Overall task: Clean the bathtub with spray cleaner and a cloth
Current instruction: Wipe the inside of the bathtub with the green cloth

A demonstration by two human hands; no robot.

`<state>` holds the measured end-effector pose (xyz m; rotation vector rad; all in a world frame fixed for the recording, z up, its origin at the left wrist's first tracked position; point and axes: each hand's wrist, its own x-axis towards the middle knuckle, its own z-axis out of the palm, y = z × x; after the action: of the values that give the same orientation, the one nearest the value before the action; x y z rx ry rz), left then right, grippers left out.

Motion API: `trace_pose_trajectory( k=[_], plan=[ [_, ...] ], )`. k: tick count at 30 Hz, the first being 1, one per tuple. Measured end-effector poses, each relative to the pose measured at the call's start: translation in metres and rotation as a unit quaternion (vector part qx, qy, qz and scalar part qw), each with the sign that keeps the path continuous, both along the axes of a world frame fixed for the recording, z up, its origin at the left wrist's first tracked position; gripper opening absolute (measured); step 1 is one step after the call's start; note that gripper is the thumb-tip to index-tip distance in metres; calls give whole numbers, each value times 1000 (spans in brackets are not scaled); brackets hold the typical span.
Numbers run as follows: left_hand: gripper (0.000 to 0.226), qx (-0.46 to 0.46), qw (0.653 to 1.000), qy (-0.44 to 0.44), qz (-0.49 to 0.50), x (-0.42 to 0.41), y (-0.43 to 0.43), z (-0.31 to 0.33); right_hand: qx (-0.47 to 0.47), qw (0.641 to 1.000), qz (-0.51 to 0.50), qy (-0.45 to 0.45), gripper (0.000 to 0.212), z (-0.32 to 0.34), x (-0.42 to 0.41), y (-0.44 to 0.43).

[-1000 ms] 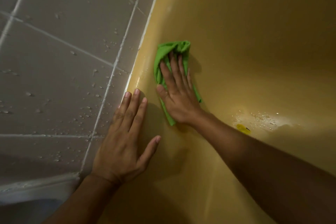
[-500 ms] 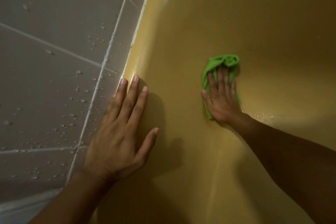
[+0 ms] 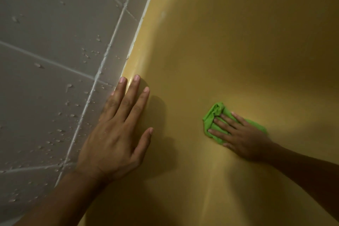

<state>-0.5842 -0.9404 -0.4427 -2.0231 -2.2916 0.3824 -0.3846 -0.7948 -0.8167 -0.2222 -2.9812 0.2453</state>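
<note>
1. Bathtub (image 3: 238,42) inner slope, low down: the green cloth (image 3: 213,115) is pressed there under the right hand (image 3: 242,137), its grip wide, fingers straight, nothing pinched.
2. The left hand (image 3: 113,134) is laid flat on the rim beside the droplet-covered tiles (image 3: 45,60), grip wide and empty.
3. The unclamped cloth could be left behind mid-stroke.
4. Bracing could be lost should the palm slide on a slick rim.

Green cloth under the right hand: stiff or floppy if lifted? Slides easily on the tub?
Likely floppy: the crumpled green cloth bunches in folds ahead of the right hand. Probably light; it should slide readily on the glossy yellow bathtub wall under that flat hand.
</note>
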Motion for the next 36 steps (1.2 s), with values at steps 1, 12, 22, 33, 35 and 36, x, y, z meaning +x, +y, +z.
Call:
trace_pose_trajectory(
  k=[1, 12, 22, 33, 35, 36],
  plan=[
    [78, -1, 1000, 2, 1, -1, 1, 0, 32, 999, 20, 1, 62, 2, 0, 14],
    [79, -4, 1000, 6, -13, -5, 12, 0, 264, 964, -9, 25, 65, 101, 5, 159],
    [81, -3, 999, 26, -28, -13, 19, -6, 323, 946, 11, 35, 64, 239, -18, 224],
    [76, 31, 998, 54, -33, -17, 16, -15, 374, 921, 106, -9, 70, 251, -17, 232],
    [72, 51, 997, 55, -29, -19, 16, -18, 378, 920, 104, -13, 71, 240, -17, 228],
    [74, 57, 996, 57, -26, -19, 16, -19, 379, 919, 107, -17, 71, 235, -18, 226]
  ],
)
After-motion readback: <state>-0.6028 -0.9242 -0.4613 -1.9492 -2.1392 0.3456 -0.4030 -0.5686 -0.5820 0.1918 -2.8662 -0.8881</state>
